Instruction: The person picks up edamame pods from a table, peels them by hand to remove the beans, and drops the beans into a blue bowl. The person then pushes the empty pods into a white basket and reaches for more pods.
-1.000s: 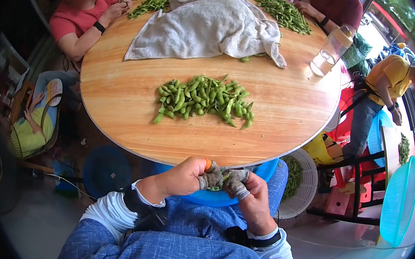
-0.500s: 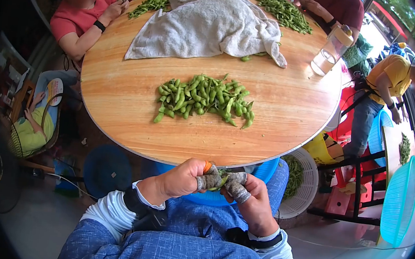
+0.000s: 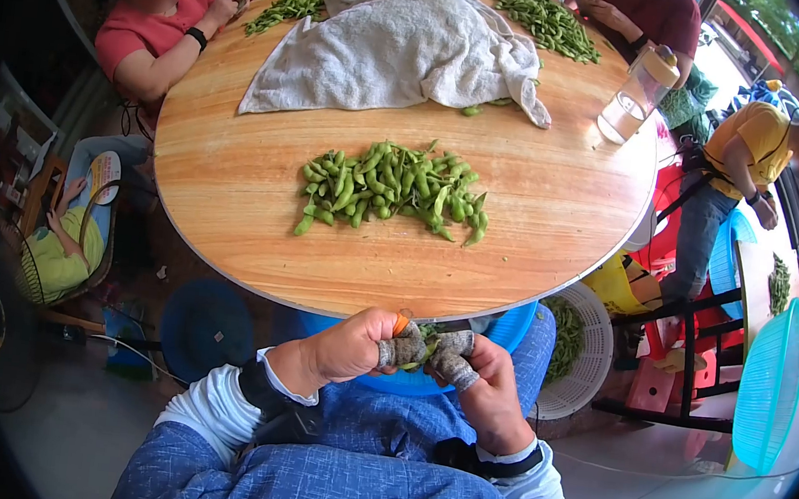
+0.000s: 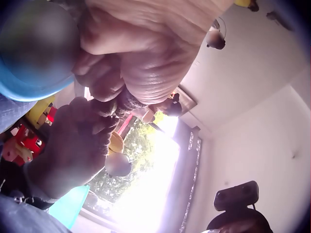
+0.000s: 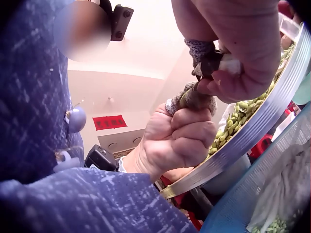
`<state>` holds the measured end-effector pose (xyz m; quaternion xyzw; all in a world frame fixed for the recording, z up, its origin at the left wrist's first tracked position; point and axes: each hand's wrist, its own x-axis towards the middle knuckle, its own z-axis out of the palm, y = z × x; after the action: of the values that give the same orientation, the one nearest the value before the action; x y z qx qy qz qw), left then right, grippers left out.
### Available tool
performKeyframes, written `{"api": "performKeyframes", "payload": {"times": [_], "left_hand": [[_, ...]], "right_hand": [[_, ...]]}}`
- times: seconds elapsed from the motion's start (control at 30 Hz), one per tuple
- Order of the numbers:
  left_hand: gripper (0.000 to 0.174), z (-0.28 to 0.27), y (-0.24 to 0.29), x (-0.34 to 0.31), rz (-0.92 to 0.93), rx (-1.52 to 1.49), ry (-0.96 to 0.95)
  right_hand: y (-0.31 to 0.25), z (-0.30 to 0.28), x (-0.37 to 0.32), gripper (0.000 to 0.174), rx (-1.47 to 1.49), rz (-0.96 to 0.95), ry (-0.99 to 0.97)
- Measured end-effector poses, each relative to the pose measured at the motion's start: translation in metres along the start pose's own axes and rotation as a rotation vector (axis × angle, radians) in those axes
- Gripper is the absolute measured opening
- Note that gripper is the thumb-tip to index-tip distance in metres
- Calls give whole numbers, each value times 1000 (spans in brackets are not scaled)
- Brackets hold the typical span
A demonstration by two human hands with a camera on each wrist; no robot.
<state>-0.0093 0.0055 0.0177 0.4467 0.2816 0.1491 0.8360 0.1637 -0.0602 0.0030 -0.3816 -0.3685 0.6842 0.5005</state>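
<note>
Both hands meet in front of my body, over the blue basin (image 3: 507,329) at the table edge. My left hand (image 3: 337,345), with grey knit finger covers and an orange band, pinches a green edamame pod (image 3: 429,351). Curled close beside it is my right hand (image 3: 490,393), also in grey finger covers. The right wrist view shows a small dark pointed tool (image 5: 211,64) with a pale end in the right fingers, its tip close to the pod; I cannot tell its kind. A pile of edamame pods (image 3: 391,191) lies on the round wooden table (image 3: 247,235).
A white towel (image 3: 390,51) covers a heap at the table's far middle. More pods (image 3: 548,25) lie beyond it. A water bottle (image 3: 637,97) stands at the right edge. Below right, a white basket (image 3: 589,378) holds pods. Other people sit or stand around.
The fingertips have shifted slightly, and more of the green pod shows between the hands. The pile on the table looks the same.
</note>
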Motion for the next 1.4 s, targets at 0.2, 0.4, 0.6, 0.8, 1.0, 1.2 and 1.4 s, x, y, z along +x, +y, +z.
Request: {"api": "performKeyframes", "payload": {"times": [0.2,0.4,0.6,0.8,1.0,1.2,1.4], "left_hand": [[19,-7,-6,2,-9,27,-14],[21,10,-4,-1,465,1314,329],[20,6,-25,11,689,1098,354],[18,8,-19,5,180,73,184],[19,0,-17,8,-39,-378,-38],[14,9,-8,6,243,210,26],[22,8,-2,1,463,751,92]], "right_hand": [[-2,4,3,17,-9,-32,10],[-7,4,2,20,-21,-35,94],[2,-2,4,21,-2,-118,31],[10,-6,9,19,34,-212,-65],[15,-14,12,17,-48,-328,-115],[7,-14,8,18,62,-216,33],[-2,-4,6,18,76,-73,42]]}}
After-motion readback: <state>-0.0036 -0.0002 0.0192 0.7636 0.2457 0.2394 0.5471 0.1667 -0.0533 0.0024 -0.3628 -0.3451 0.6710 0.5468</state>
